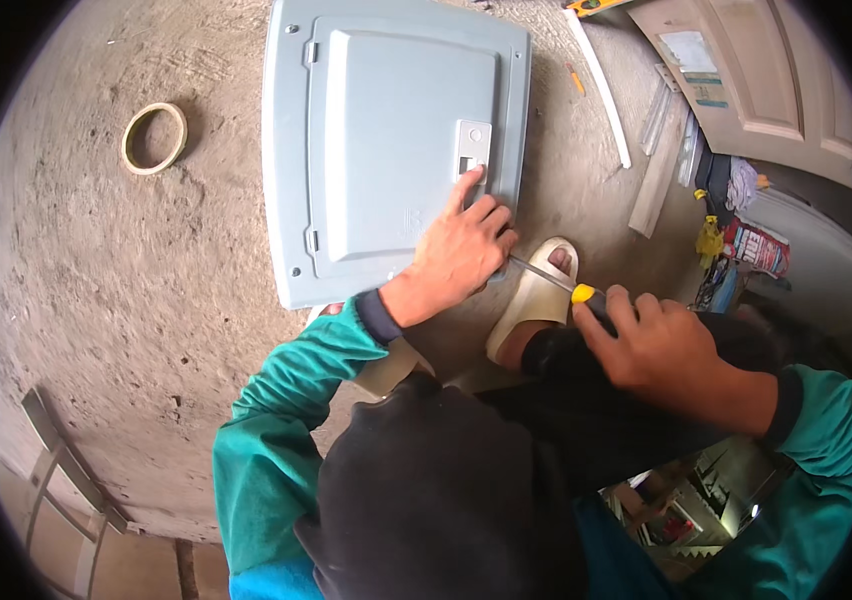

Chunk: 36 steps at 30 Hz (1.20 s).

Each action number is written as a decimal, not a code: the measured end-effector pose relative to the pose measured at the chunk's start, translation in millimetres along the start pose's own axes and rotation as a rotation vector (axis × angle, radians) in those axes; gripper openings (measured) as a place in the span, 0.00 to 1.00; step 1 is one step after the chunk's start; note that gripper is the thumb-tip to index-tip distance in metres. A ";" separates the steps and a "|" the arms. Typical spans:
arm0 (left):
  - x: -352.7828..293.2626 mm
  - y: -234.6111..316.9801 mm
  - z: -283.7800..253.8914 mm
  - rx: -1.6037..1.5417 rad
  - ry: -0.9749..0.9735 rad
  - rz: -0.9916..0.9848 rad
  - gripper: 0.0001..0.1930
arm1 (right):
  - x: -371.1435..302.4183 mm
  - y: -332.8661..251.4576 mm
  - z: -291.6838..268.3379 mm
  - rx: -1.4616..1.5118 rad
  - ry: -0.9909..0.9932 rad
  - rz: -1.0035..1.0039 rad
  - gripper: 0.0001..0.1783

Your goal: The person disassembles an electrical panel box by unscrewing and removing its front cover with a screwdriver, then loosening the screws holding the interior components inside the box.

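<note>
A grey electrical panel box with a hinged door lies on the concrete floor in front of me. My left hand rests on its lower right part. The index finger is stretched onto the pale door latch, and the other fingers bend loosely near the right edge. My right hand grips a screwdriver by its black and yellow handle. Its metal shaft slants up and left toward the panel's lower right corner. The tip is hidden beside my left fingers.
A tape roll lies at the left. My sandalled foot is close to the panel's lower right. Beyond stand a white tube, an orange pencil-like stick, strips, a panelled door and a red bag.
</note>
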<state>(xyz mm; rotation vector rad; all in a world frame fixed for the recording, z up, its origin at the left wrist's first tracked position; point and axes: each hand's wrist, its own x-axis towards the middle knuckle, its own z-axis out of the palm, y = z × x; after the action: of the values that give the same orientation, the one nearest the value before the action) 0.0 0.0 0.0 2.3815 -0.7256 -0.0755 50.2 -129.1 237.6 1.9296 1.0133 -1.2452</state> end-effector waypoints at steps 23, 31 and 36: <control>3.5 6.7 6.0 0.036 0.060 -0.059 0.09 | 1.1 15.9 -1.5 0.522 0.705 -0.116 0.19; 3.5 5.9 6.5 0.010 0.181 -0.026 0.06 | -4.8 22.2 1.1 -0.140 0.654 -0.402 0.16; 2.5 4.4 11.5 -0.031 0.118 -0.060 0.06 | -12.8 21.0 1.5 0.020 0.584 -0.209 0.15</control>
<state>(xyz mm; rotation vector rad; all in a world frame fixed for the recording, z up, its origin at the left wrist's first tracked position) -2.7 -10.6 -6.2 2.3562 -0.5938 0.0283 64.1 -144.5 250.9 2.3101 1.5257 -0.7990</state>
